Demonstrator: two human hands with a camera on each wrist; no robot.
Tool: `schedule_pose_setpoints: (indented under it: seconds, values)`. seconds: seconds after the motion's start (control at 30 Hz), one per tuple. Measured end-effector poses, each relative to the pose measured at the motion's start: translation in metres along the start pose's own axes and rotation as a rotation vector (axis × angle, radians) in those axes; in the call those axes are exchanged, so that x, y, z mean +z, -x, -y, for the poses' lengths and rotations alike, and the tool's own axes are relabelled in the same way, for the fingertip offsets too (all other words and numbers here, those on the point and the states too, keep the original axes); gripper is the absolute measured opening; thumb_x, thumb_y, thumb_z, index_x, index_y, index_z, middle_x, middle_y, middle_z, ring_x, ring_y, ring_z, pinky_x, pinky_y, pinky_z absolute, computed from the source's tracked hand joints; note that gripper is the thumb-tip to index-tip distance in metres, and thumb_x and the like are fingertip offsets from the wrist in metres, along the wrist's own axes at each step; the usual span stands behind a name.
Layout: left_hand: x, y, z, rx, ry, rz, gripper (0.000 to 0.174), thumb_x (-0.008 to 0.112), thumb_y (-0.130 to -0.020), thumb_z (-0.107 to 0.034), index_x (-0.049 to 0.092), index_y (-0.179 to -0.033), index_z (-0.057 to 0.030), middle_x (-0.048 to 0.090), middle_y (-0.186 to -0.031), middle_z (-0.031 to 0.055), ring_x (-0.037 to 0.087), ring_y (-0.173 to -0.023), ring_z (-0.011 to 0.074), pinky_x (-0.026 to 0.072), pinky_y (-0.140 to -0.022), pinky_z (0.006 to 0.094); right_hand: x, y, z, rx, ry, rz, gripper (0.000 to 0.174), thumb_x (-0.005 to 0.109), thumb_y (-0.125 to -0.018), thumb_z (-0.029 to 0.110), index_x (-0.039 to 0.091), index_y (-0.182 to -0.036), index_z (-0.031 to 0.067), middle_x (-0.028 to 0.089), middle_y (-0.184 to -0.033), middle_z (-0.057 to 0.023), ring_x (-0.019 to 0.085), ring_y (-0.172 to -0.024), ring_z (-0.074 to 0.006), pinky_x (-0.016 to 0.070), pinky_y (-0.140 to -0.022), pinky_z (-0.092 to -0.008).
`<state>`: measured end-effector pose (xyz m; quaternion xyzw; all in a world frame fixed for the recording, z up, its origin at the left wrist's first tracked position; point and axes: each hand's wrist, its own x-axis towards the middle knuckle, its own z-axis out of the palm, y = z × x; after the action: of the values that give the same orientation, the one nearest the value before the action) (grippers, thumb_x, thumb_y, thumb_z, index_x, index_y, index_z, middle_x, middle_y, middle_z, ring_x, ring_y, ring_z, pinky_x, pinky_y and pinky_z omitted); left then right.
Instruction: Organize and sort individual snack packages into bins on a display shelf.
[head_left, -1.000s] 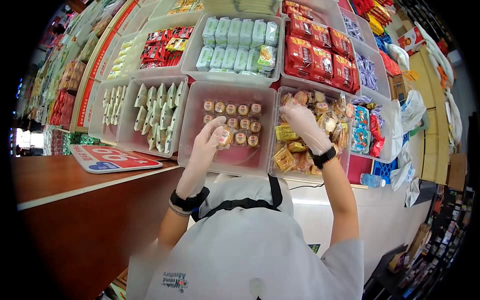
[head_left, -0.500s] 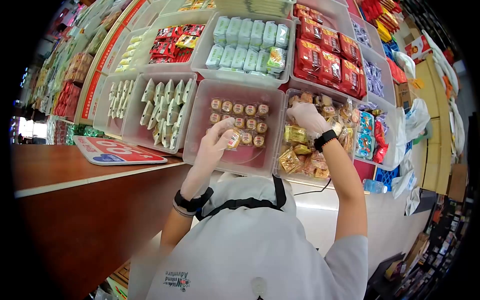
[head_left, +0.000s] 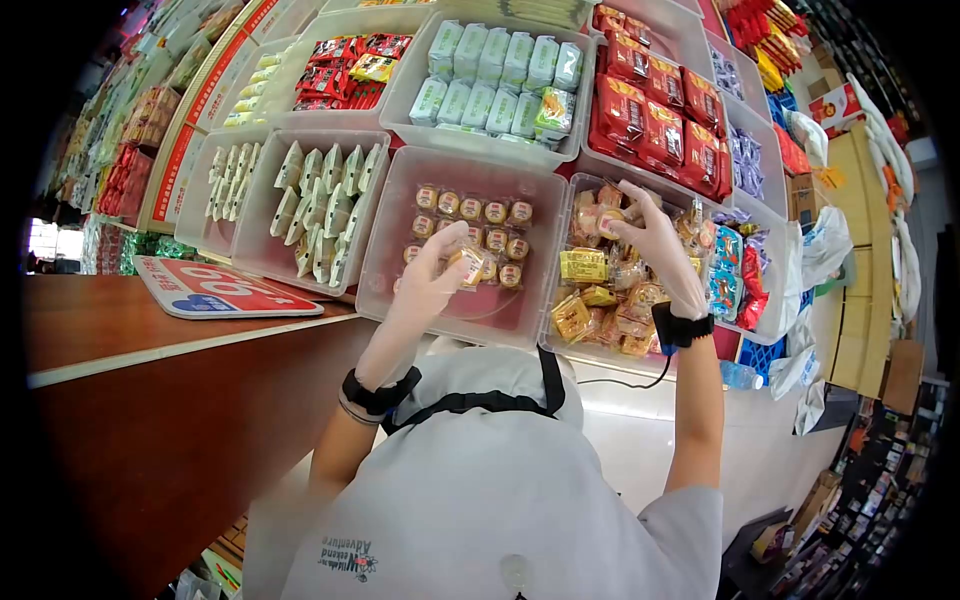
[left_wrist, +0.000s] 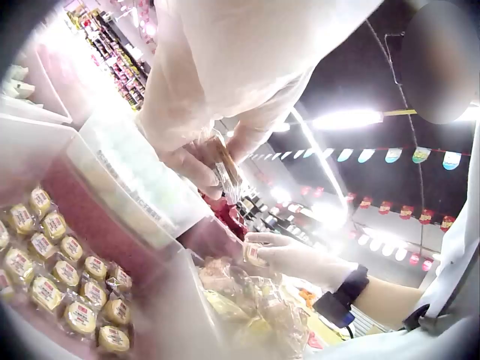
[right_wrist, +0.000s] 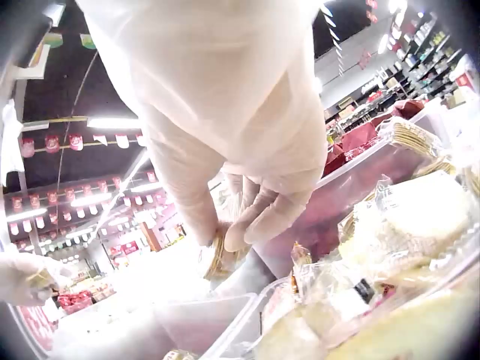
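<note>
My gloved left hand (head_left: 428,285) pinches a wrapped round biscuit (head_left: 468,266) over the bin of round biscuits (head_left: 508,328). In the left wrist view, this wrapped biscuit (left_wrist: 222,166) shows edge-on between thumb and fingers. Below it, matching round biscuits (head_left: 470,208) lie in rows, labels up. My gloved right hand (head_left: 665,252) is over the bin of mixed wrapped snacks (head_left: 553,318). Its thumb and fingertips pinch another round biscuit (head_left: 607,222), seen thin and in clear wrap in the right wrist view (right_wrist: 219,259). Gold-wrapped pieces (head_left: 583,265) lie loosely beneath this hand.
Bins of green-white packs (head_left: 490,85) and red packs (head_left: 660,130) stand behind. Cream packets (head_left: 322,210) fill a bin to the left. A red price sign (head_left: 225,290) lies on the wooden counter (head_left: 100,340). A plastic bottle (head_left: 740,376) is at lower right.
My right hand has come up from among the mixed snacks and turned, now with a round biscuit visible at its fingertips. The left hand keeps its biscuit, shifted slightly.
</note>
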<state>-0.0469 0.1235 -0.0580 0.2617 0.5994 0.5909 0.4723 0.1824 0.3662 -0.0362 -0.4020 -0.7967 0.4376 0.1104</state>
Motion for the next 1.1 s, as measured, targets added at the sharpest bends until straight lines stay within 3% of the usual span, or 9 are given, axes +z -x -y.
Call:
schedule_pose_setpoints:
  seconds: [0.13,0.27,0.4,0.57,0.63,0.83,0.93,1.03,1.1]
  values:
    - [0.008,0.001,-0.007,0.028,-0.04,0.044,0.054,0.057,-0.089,-0.002,0.039,-0.139,0.0001,0.051,-0.131,0.0104,0.052,-0.114,0.0167,0.0422,-0.097,0.0294,0.009,0.012,0.019,0.021,-0.308,0.004,0.058,0.065,-0.087,0.013,0.042,-0.141,0.0109,0.054,-0.101,-0.0029,0.051,-0.082,-0.0102,0.0457,-0.075,-0.0252]
    - [0.007,-0.002,0.002,0.156,-0.057,0.043,0.053,0.059,-0.087,-0.002,0.042,-0.138,-0.0012,0.054,-0.126,0.0099,0.054,-0.111,0.0154,0.0431,-0.096,0.0287,0.027,0.012,0.032,0.028,-0.591,0.072,0.053,0.061,-0.089,0.009,0.045,-0.139,0.013,0.054,-0.099,-0.0022,0.054,-0.088,-0.0095,0.047,-0.08,-0.0246]
    - [-0.004,0.003,-0.007,0.201,-0.206,0.009,0.046,0.059,-0.088,-0.005,0.049,-0.133,-0.0013,0.056,-0.124,0.0098,0.053,-0.112,0.014,0.0434,-0.094,0.0269,0.039,0.017,0.057,-0.022,-0.549,0.145,0.056,0.063,-0.086,0.007,0.046,-0.139,0.0133,0.053,-0.097,-0.0014,0.051,-0.088,-0.0084,0.0425,-0.083,-0.024]
    - [-0.021,0.02,-0.026,-0.016,-0.092,-0.119,0.038,0.058,-0.09,-0.006,0.054,-0.128,-0.0009,0.058,-0.122,0.0069,0.055,-0.105,0.0113,0.045,-0.088,0.024,0.06,0.016,0.072,-0.031,-0.528,0.222,0.06,0.064,-0.084,0.005,0.044,-0.141,0.0139,0.054,-0.098,-0.0008,0.05,-0.089,-0.0078,0.0405,-0.085,-0.0233]
    - [-0.031,0.028,-0.023,0.042,-0.019,-0.133,0.037,0.057,-0.09,-0.005,0.054,-0.127,-0.0007,0.06,-0.118,0.0052,0.056,-0.1,0.0099,0.0457,-0.085,0.0228,0.07,0.011,0.078,-0.071,-0.448,0.245,0.059,0.063,-0.085,0.005,0.044,-0.14,0.0118,0.055,-0.099,-0.0018,0.05,-0.089,-0.008,0.0413,-0.084,-0.0235]
    - [-0.053,0.049,-0.034,0.055,0.076,-0.342,0.033,0.057,-0.092,-0.006,0.055,-0.124,0.0002,0.06,-0.118,0.0067,0.057,-0.102,0.0099,0.0467,-0.085,0.0233,0.159,-0.024,0.077,0.078,-0.556,0.254,0.034,0.072,-0.081,0.017,0.061,-0.108,-0.0012,0.065,-0.091,-0.0079,0.061,-0.083,-0.012,0.0497,-0.07,-0.0267]
    - [-0.064,0.053,-0.026,0.08,0.09,-0.387,0.033,0.057,-0.092,-0.005,0.055,-0.124,0.0005,0.06,-0.117,0.0071,0.057,-0.103,0.0108,0.0455,-0.089,0.024,0.221,-0.039,0.042,0.107,-0.377,0.316,0.037,0.074,-0.078,0.022,0.062,-0.103,-0.0026,0.067,-0.088,-0.0104,0.063,-0.08,-0.0152,0.0502,-0.066,-0.0288]
    - [-0.075,0.06,-0.018,0.081,0.113,-0.432,0.034,0.058,-0.092,-0.005,0.054,-0.125,0.0012,0.06,-0.117,0.0076,0.057,-0.104,0.0116,0.0446,-0.091,0.0247,0.266,-0.05,0.009,0.364,-0.273,0.592,0.038,0.073,-0.077,0.024,0.062,-0.101,-0.0035,0.068,-0.084,-0.0125,0.066,-0.074,-0.0208,0.051,-0.063,-0.0328]
    - [-0.08,0.067,-0.014,0.081,0.124,-0.472,0.035,0.058,-0.091,-0.004,0.054,-0.125,0.0027,0.06,-0.117,0.0085,0.057,-0.104,0.0119,0.0438,-0.093,0.0252,0.283,-0.054,-0.006,0.381,0.165,0.668,0.029,0.07,-0.077,0.019,0.065,-0.095,-0.0026,0.068,-0.08,-0.0123,0.066,-0.069,-0.0219,0.0512,-0.06,-0.0362]
